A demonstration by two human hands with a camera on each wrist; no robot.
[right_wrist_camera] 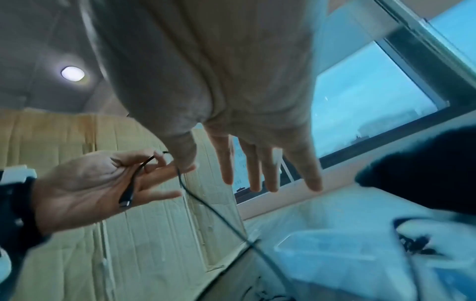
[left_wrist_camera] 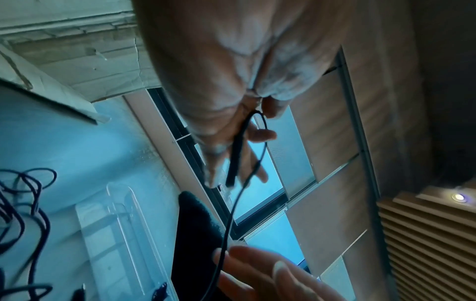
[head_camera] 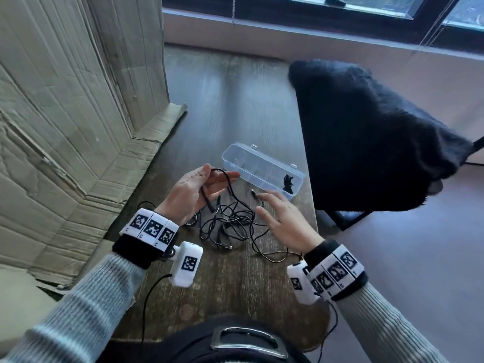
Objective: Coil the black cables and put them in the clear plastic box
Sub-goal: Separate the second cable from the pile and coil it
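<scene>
A tangle of black cables (head_camera: 230, 224) lies on the dark wooden table (head_camera: 235, 106). My left hand (head_camera: 217, 176) is raised above it and pinches one black cable (left_wrist_camera: 260, 160) between thumb and forefinger, its plug end (right_wrist_camera: 127, 195) hanging across the palm. My right hand (head_camera: 272, 205) hovers open over the tangle, fingers (right_wrist_camera: 257, 169) spread and holding nothing. The clear plastic box (head_camera: 262, 169) stands open just beyond both hands. A small coiled black cable (head_camera: 288, 182) sits in its right end.
Flattened cardboard (head_camera: 78, 127) leans along the table's left side. A chair draped in black fabric (head_camera: 366, 132) stands close to the table's right edge. A window (head_camera: 340, 6) runs behind. A thin wire (head_camera: 146, 305) trails from my left wrist camera.
</scene>
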